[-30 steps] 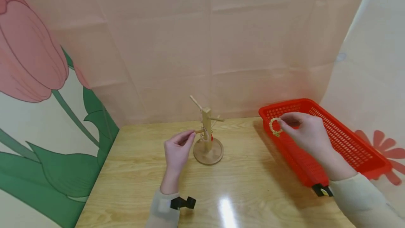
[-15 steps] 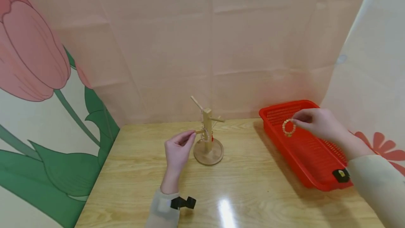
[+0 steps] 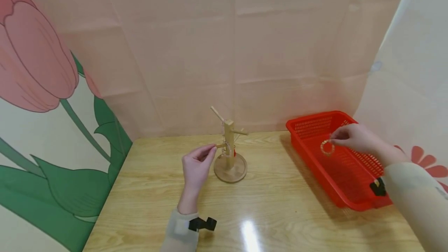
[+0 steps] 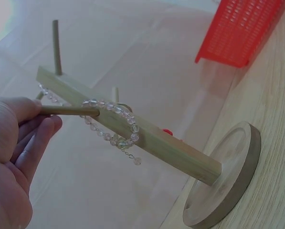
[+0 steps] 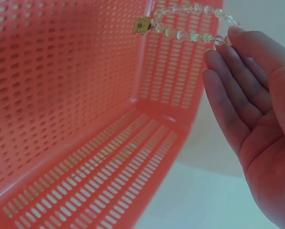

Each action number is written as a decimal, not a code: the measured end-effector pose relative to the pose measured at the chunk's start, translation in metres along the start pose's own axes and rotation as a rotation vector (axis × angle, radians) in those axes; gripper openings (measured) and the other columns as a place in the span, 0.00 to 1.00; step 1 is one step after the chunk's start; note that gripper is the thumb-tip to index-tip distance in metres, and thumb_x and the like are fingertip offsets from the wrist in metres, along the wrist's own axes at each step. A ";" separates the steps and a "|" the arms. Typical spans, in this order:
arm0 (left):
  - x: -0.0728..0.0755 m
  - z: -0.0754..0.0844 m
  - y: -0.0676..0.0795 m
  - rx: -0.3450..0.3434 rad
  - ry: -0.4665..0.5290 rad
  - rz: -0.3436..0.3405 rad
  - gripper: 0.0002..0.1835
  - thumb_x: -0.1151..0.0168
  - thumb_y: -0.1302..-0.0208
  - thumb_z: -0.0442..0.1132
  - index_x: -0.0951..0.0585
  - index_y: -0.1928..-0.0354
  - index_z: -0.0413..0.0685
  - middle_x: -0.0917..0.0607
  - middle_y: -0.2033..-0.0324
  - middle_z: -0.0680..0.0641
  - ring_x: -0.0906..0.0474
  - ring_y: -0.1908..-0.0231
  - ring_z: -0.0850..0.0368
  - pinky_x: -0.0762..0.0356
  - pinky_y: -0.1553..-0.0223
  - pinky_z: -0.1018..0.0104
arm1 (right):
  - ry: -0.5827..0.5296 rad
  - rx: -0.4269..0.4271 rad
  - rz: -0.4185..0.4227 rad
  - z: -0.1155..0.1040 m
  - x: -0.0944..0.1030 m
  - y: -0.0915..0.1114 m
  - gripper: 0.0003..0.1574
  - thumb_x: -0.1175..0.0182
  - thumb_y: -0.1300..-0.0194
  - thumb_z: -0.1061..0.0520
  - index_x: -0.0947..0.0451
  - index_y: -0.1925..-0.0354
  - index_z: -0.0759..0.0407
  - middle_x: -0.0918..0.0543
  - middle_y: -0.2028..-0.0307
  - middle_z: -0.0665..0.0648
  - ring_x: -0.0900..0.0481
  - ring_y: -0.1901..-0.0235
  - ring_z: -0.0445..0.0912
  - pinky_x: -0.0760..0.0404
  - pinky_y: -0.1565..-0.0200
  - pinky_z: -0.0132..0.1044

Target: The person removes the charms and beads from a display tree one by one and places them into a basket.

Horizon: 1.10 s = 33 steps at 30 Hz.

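My left hand (image 3: 196,166) pinches the tip of a side peg (image 4: 68,110) on a wooden jewelry stand (image 3: 229,137). Looped around that same peg is a bracelet of clear beads (image 4: 134,129) with a small dangling bead. Other beads hang from a higher peg, and a red bit (image 4: 167,132) shows behind the post. Over the red basket (image 3: 315,170), my right hand (image 3: 358,139) pinches a yellowish beaded bracelet (image 3: 322,149) by one side, so it hangs as a ring. In the right wrist view, a small yellow charm (image 5: 142,25) sits at the bracelet's far end.
The perforated basket stands on the right of the wooden table (image 3: 273,205), close to the side wall. A plain pinkish sheet (image 3: 175,69) covers the back. On the left is a tulip-printed panel (image 3: 38,57).
The right hand has carried the beaded bracelet to the right, from the basket's left rim to above its inside, and lately a little lower. The left hand stays on the peg.
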<state>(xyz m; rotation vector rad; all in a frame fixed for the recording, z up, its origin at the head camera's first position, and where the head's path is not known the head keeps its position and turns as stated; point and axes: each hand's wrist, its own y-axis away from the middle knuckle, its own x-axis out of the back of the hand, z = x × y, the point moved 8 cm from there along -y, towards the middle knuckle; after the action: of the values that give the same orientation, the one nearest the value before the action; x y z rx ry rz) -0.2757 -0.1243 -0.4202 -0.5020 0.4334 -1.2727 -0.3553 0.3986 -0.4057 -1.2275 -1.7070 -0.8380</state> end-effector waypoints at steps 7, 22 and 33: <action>0.000 -0.001 -0.001 -0.001 0.010 0.004 0.04 0.24 0.35 0.27 0.07 0.60 0.37 0.07 0.63 0.41 0.09 0.64 0.49 0.09 0.61 0.70 | -0.019 -0.009 -0.095 0.016 -0.013 0.002 0.10 0.25 0.30 0.49 0.11 0.55 0.50 0.11 0.61 0.48 0.17 0.62 0.46 0.12 0.60 0.34; 0.000 -0.002 -0.001 0.012 0.000 0.000 0.04 0.24 0.34 0.28 0.07 0.59 0.39 0.07 0.62 0.43 0.09 0.63 0.50 0.08 0.59 0.68 | 0.013 0.031 -0.174 0.029 -0.036 -0.002 0.07 0.24 0.32 0.53 0.12 0.60 0.53 0.13 0.66 0.47 0.19 0.66 0.44 0.13 0.63 0.34; -0.001 -0.002 0.001 0.021 -0.007 0.025 0.05 0.24 0.37 0.24 0.08 0.59 0.34 0.07 0.62 0.38 0.09 0.63 0.50 0.10 0.60 0.72 | 0.025 0.006 -0.198 0.033 -0.038 -0.003 0.07 0.24 0.32 0.54 0.12 0.60 0.54 0.13 0.65 0.50 0.19 0.65 0.46 0.13 0.62 0.36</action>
<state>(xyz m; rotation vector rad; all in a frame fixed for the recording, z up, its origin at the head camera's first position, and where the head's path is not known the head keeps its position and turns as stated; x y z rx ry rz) -0.2763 -0.1238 -0.4217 -0.4816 0.4183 -1.2497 -0.3602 0.4117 -0.4544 -1.0517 -1.8305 -0.9606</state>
